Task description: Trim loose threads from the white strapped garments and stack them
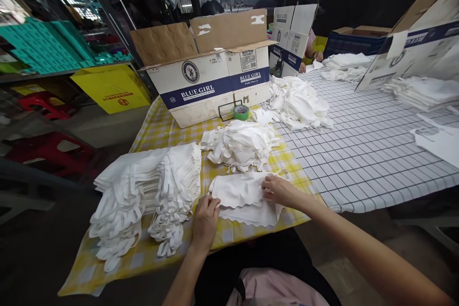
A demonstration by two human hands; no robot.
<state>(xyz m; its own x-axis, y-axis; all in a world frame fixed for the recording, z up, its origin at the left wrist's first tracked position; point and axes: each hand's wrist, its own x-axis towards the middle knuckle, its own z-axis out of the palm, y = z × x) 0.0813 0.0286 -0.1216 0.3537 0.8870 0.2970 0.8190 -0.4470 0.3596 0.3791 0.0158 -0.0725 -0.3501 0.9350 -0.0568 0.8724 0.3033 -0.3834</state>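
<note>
One white, flat fabric piece [238,193] was found at the near edge of the table, between two hands. Two layers were visible, the upper lying short of the lower; the lower edges were wavy and the surface was lightly rumpled. Its left edge was pinched between the thumb and fingers of the left hand [206,217]. The fingers of the right hand [274,189] were held narrow on its right end; whether fabric was gripped there could not be determined.

One layered stack of white strapped fabric [170,172] was noted to the left. Two loose white fabric heaps [242,143] were counted beyond the piece, one nearer and one farther right. One yellow-and-white checked tablecloth [150,126] was laid underneath; one white, black-gridded table cover [358,162] adjoined it. One green tape roll [241,112] and three white-and-blue cardboard "BLUE GIRL" cartons [211,86] were also recorded.
</note>
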